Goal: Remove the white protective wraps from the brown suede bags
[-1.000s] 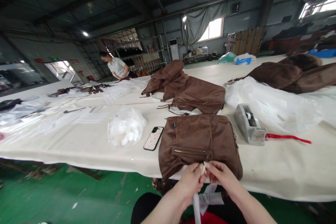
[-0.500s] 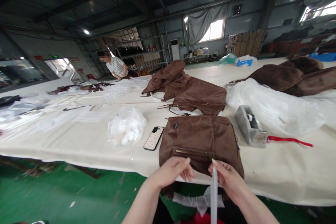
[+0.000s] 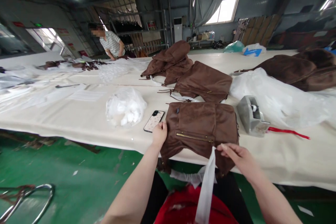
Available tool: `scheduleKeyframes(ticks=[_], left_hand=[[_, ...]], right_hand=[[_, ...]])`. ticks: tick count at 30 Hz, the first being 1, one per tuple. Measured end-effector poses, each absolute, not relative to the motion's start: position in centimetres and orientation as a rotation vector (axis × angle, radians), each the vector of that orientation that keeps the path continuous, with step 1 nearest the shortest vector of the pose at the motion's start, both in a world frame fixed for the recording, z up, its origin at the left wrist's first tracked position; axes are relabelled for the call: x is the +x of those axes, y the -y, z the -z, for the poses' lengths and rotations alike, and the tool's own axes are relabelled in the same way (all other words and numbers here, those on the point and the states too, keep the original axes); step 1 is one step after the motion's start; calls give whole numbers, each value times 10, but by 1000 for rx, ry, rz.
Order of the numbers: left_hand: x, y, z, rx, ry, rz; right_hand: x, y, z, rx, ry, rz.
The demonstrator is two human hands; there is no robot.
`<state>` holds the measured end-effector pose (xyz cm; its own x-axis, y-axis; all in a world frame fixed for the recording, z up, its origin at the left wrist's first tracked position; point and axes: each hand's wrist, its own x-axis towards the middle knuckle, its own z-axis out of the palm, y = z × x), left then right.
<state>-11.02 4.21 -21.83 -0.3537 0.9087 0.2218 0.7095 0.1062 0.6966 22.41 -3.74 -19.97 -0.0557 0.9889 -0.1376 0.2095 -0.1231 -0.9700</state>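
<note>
Head view: the limp white strip (image 3: pixel 205 196) hanging nearest looks light and easily torn, best held by its top end, where the right hand (image 3: pixel 235 154) pinches it. The left hand (image 3: pixel 159 134) curls at the left side of the brown bag (image 3: pixel 198 122) on the worktop's (image 3: pixel 86 119) near edge, though I can't tell whether it grips; that soft, floppy-looking bag seems best taken by both sides. A phone (image 3: pixel 153 121) crowds its left, a tape dispenser (image 3: pixel 250 120) its right, with further brown bags (image 3: pixel 206 81) behind.
</note>
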Motion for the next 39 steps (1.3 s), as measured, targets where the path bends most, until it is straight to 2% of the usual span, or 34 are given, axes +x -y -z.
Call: scheduleKeyframes(ticks=[4, 6, 13, 18, 27, 32, 39], left_hand=[[-116, -48, 221, 1685, -2182, -852], [-119, -52, 218, 1753, -2154, -729], [-122, -53, 214, 1918, -2114, -514], [-122, -51, 216, 1945, -2131, -480], [-126, -54, 217, 1925, -2114, -445], [-123, -52, 213, 1920, -2108, -452], [-121, -43, 209, 1941, -2041, -528]], right_hand=[[269, 26, 195, -1781, 1178, -715], [281, 19, 198, -1899, 1144, -612], [263, 3, 220, -1710, 976, -1008], [252, 0, 209, -1396, 746, -1433], [224, 12, 198, -1322, 543, -1946], [211, 6, 177, -1300, 538, -1935], [214, -23, 107, -1245, 623, -1722]])
